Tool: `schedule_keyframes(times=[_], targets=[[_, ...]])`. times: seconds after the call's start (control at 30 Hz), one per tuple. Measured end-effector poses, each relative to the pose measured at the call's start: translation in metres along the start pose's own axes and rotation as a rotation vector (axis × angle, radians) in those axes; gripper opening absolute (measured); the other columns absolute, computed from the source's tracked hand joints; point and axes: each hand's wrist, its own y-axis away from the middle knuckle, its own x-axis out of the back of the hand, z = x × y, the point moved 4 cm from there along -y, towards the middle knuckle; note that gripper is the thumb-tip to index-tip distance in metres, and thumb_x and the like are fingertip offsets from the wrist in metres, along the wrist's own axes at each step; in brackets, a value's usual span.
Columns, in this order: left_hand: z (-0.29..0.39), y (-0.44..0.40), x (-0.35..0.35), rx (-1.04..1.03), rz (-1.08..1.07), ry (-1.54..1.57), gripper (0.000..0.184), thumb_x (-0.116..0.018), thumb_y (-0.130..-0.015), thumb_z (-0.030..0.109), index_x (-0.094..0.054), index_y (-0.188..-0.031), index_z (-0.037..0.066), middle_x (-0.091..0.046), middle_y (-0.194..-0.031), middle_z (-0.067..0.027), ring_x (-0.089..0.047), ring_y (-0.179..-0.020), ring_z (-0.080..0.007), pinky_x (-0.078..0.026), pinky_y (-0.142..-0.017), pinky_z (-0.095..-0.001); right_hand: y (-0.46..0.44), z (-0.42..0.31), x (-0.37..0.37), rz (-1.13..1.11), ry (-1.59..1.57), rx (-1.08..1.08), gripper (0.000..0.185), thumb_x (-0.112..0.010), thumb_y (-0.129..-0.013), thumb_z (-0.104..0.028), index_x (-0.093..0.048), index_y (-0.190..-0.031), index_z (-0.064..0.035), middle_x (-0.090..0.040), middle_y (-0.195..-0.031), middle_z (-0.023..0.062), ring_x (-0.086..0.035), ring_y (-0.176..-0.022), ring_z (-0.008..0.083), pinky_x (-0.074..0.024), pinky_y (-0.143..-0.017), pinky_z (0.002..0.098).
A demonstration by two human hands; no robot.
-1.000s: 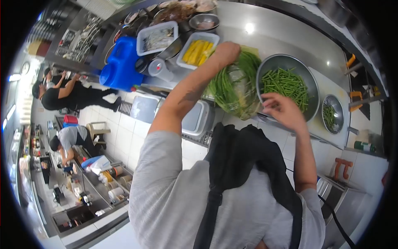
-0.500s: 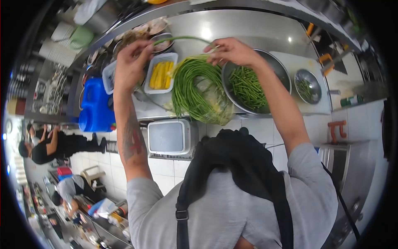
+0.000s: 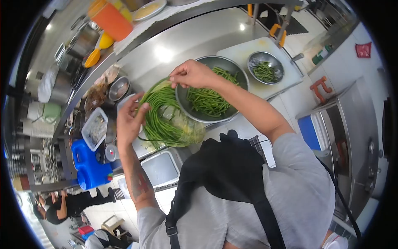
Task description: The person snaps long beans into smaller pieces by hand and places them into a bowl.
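The coil of long green beans (image 3: 154, 114) lies between the 2 hands, just beside the left hand (image 3: 129, 121) and below the right hand (image 3: 190, 74), partly inside a clear yellowish bag (image 3: 188, 130). Right of the coil, under the right wrist and forearm, a large metal bowl (image 3: 241, 91) holds cut beans (image 3: 209, 101).

Left hand: fingers bent, thumb standing away from them, at the coil's left edge; whether a strand lies between them cannot be told. Right hand: back uppermost, fingertips drawn together over the coil's far edge; a grip on a strand cannot be confirmed. Both arms reach forward with bent elbows.

The metal bench (image 3: 182, 37) extends beyond the hands. To the right of the right hand, a white cutting board (image 3: 234, 52) carries a small metal bowl (image 3: 267, 56) with more cut pieces. Left of the left hand are a white tray (image 3: 89, 120) and a blue jug (image 3: 89, 166). Nearer the body stands a lidded bin (image 3: 159, 168) on the tiled floor (image 3: 166, 197); farther left, a person in black (image 3: 83, 205) stands.
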Motion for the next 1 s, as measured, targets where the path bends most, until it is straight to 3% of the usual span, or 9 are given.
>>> schedule_keyframes(times=[0.07, 0.17, 0.23, 0.47, 0.57, 0.63, 0.73, 0.9, 1.0], targets=[[-0.002, -0.014, -0.031, 0.081, -0.080, -0.066, 0.039, -0.066, -0.098, 0.021, -0.062, -0.126, -0.005, -0.072, -0.086, -0.0069, -0.056, -0.060, -0.0058, -0.043, -0.054, -0.0217, 0.014, 0.002, 0.000, 0.074, 0.104, 0.053, 0.022, -0.066, -0.091, -0.014, -0.073, -0.105, 0.0006, -0.075, -0.082, 0.0088, -0.062, -0.056, 0.0134, -0.0508, -0.055, 0.0282], [0.013, -0.010, -0.082, -0.160, 0.013, -0.413, 0.027, -0.068, -0.095, 0.019, -0.070, -0.111, -0.003, -0.074, -0.081, -0.0121, -0.070, -0.068, -0.0149, -0.052, -0.062, -0.0286, 0.045, -0.001, 0.011, 0.512, 0.904, 0.255, 0.018, -0.064, -0.077, -0.016, -0.072, -0.083, -0.0005, -0.067, -0.078, 0.0238, -0.066, -0.070, 0.0412, -0.0556, -0.071, 0.0481], [0.029, 0.000, -0.106, -0.216, 0.033, -0.655, 0.025, -0.069, -0.093, 0.017, -0.072, -0.108, -0.002, -0.074, -0.080, -0.0141, -0.073, -0.072, -0.0178, -0.053, -0.065, -0.0302, 0.057, 0.026, 0.043, 0.626, 0.951, 0.069, 0.016, -0.064, -0.077, -0.016, -0.070, -0.081, -0.0015, -0.067, -0.077, 0.0223, -0.067, -0.071, 0.0410, -0.0556, -0.071, 0.0484], [0.023, -0.017, -0.088, -0.115, -0.061, -0.266, 0.020, -0.067, -0.095, 0.016, -0.071, -0.102, -0.002, -0.072, -0.074, -0.0084, -0.065, -0.061, -0.0104, -0.047, -0.056, -0.0248, 0.170, 0.072, 0.223, 1.051, 0.844, -0.217, 0.025, -0.061, -0.091, -0.028, -0.075, -0.094, -0.0072, -0.072, -0.088, 0.0174, -0.070, -0.085, 0.0380, -0.0550, -0.080, 0.0478], [0.010, -0.029, -0.086, 0.029, -0.271, -0.017, 0.022, -0.064, -0.099, 0.020, -0.069, -0.102, 0.000, -0.066, -0.069, -0.0006, -0.040, -0.050, -0.0006, -0.028, -0.046, -0.0198, 0.175, 0.055, 0.230, 0.764, 1.172, -0.406, 0.032, -0.064, -0.091, -0.036, -0.076, -0.103, -0.0091, -0.073, -0.097, 0.0183, -0.069, -0.091, 0.0374, -0.0547, -0.082, 0.0450], [-0.003, -0.036, -0.091, 0.035, -0.291, -0.001, 0.021, -0.065, -0.099, 0.020, -0.070, -0.102, 0.000, -0.067, -0.070, -0.0012, -0.041, -0.051, -0.0003, -0.029, -0.046, -0.0192, 0.150, 0.019, 0.178, 0.732, 0.723, -0.172, 0.041, -0.064, -0.092, -0.045, -0.074, -0.113, -0.0114, -0.073, -0.105, 0.0168, -0.070, -0.095, 0.0327, -0.0547, -0.084, 0.0420], [-0.005, -0.043, -0.100, 0.082, -0.381, 0.082, 0.019, -0.065, -0.098, 0.020, -0.070, -0.100, 0.001, -0.068, -0.072, -0.0016, -0.040, -0.050, 0.0001, -0.028, -0.046, -0.0190, 0.108, 0.010, 0.082, 0.161, 0.347, 0.125, 0.044, -0.058, -0.100, -0.046, -0.071, -0.123, -0.0113, -0.074, -0.111, 0.0057, -0.068, -0.099, 0.0172, -0.0553, -0.079, 0.0342], [-0.007, -0.041, -0.109, 0.113, -0.388, 0.071, 0.019, -0.065, -0.098, 0.020, -0.070, -0.097, 0.001, -0.070, -0.073, -0.0013, -0.040, -0.050, 0.0003, -0.028, -0.045, -0.0194, 0.072, 0.004, 0.030, -0.142, 0.100, -0.056, 0.024, -0.073, -0.088, -0.015, -0.074, -0.108, -0.0014, -0.075, -0.085, 0.0070, -0.069, -0.068, 0.0119, -0.0524, -0.063, 0.0278], [-0.020, -0.035, -0.104, 0.114, -0.321, 0.135, 0.019, -0.066, -0.098, 0.018, -0.071, -0.097, 0.000, -0.071, -0.074, -0.0017, -0.041, -0.050, 0.0003, -0.029, -0.046, -0.0195, 0.064, -0.006, 0.038, -0.111, 0.349, -0.034, 0.023, -0.075, -0.086, -0.016, -0.075, -0.103, -0.0007, -0.075, -0.083, 0.0079, -0.069, -0.068, 0.0117, -0.0519, -0.062, 0.0273]])
